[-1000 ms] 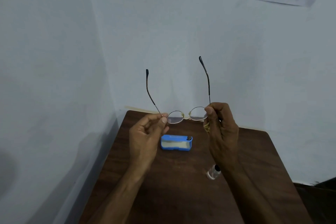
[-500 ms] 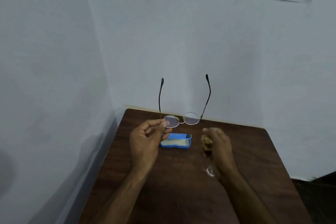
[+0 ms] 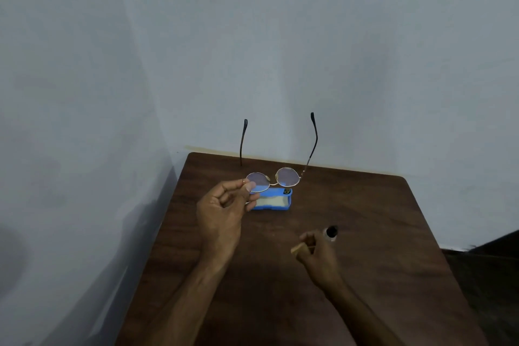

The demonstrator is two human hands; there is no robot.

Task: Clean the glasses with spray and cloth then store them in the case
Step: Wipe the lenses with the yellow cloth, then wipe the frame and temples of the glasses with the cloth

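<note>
Wood-grain table fills the lower view, set into a corner of pale wall. Near its far edge an open blue case is seen, lying flat. Above the case the glasses are held in the air by the left hand, thumb and forefinger pinched shut at the left hinge, temples unfolded. The right hand is loosely curled around a small yellowish object, possibly the cloth, just beside the spray bottle. The frame is judged light, thin and easily bent; it is best gripped at the rim or hinge, lenses left untouched.
</note>
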